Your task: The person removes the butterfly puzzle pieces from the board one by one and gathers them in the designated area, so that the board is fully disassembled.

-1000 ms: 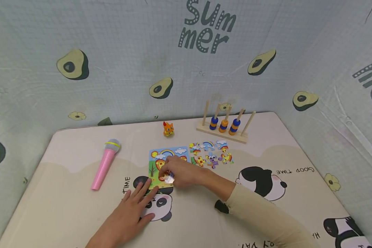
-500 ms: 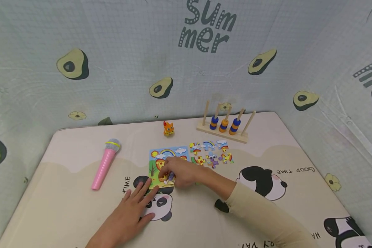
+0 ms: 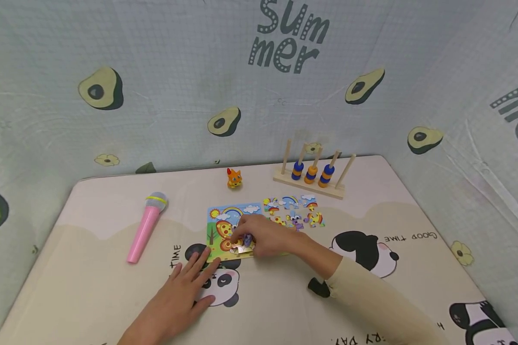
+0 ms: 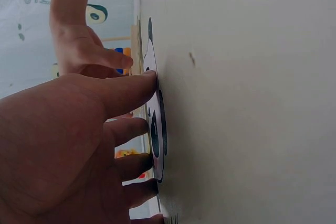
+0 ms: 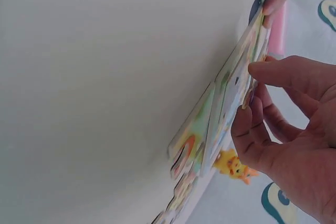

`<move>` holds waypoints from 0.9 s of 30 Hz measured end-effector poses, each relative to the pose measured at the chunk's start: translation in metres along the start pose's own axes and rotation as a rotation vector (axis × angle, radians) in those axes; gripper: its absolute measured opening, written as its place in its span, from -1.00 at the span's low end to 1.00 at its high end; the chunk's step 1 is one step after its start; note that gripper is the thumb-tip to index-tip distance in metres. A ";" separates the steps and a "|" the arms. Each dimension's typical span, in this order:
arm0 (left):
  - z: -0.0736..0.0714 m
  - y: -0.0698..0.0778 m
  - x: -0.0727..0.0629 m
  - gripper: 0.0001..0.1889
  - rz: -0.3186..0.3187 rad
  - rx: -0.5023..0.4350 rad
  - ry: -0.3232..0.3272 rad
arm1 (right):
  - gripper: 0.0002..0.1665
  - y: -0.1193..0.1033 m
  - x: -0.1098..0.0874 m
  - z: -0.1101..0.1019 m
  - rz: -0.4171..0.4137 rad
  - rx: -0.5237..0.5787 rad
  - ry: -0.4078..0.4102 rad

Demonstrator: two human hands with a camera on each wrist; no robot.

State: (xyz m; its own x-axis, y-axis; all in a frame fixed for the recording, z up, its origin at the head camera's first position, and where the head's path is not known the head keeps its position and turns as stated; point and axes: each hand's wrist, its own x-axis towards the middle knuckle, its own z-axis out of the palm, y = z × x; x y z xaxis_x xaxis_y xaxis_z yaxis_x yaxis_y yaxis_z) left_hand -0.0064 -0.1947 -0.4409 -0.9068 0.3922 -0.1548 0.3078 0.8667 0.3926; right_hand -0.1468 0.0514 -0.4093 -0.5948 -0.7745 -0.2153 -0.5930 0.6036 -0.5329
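A colourful puzzle board [image 3: 214, 251] lies on the table, showing a sun, a rainbow and an orange butterfly. Over its lower right part my right hand [image 3: 265, 235] pinches a small puzzle piece [image 5: 248, 97] between thumb and fingers. Part of the piece and of the board is hidden by that hand. My left hand [image 3: 174, 294] rests on the table with spread, fairly straight fingers, their tips at the board's lower left corner. To the right of the board lie several loose puzzle pieces [image 3: 296, 219] in two rows, partly covered by my right hand.
A pink toy microphone [image 3: 144, 230] lies at the left. Behind the board stands a small orange toy fox [image 3: 234, 178]. A wooden peg stand [image 3: 306, 186] with blue and orange rings is at the back right. Cloth-covered walls rise behind the table.
My right hand has shifted a little to the right over the board with the puzzle piece, uncovering more of the butterfly's left side. The left hand stays in place.
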 end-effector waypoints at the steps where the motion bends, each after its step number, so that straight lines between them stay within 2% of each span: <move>1: 0.000 0.000 0.000 -0.24 0.001 0.003 0.000 | -0.25 0.001 -0.003 -0.001 0.007 0.002 0.003; 10: -0.001 0.000 0.001 -0.23 -0.010 -0.002 -0.020 | -0.24 0.012 -0.023 -0.008 0.006 -0.009 0.053; 20: 0.000 -0.001 0.001 -0.23 0.007 0.006 -0.001 | -0.25 0.029 -0.048 -0.013 0.047 0.002 0.080; 27: 0.000 -0.001 0.002 -0.22 -0.001 0.005 -0.010 | -0.27 0.038 -0.061 -0.017 0.050 0.019 0.097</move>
State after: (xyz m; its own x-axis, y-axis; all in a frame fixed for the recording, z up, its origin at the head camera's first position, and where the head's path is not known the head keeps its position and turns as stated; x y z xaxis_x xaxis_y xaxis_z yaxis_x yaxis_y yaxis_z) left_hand -0.0083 -0.1949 -0.4410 -0.9040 0.3947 -0.1642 0.3087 0.8683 0.3882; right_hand -0.1427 0.1248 -0.4027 -0.6741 -0.7206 -0.1622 -0.5514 0.6370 -0.5387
